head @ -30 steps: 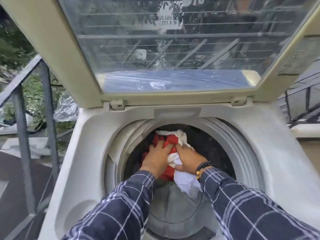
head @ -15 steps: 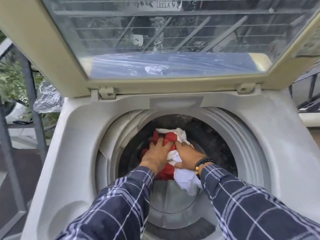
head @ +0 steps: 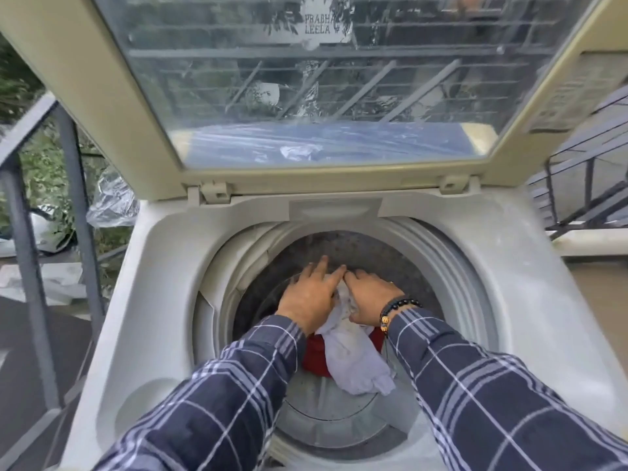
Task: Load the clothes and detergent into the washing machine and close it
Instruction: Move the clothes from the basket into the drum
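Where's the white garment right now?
Head view, centre: the white garment lies inside the drum, over the red garment, its top end under the left hand and right hand.

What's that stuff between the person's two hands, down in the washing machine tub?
A bunched white cloth fills the gap between the left hand and right hand. It trails toward the camera over a red garment. The head view shows it.

Red garment [head: 314,356] mostly hidden under white cloth [head: 353,362] (and left sleeve [head: 238,385]); lid [head: 68,83] top cropped.
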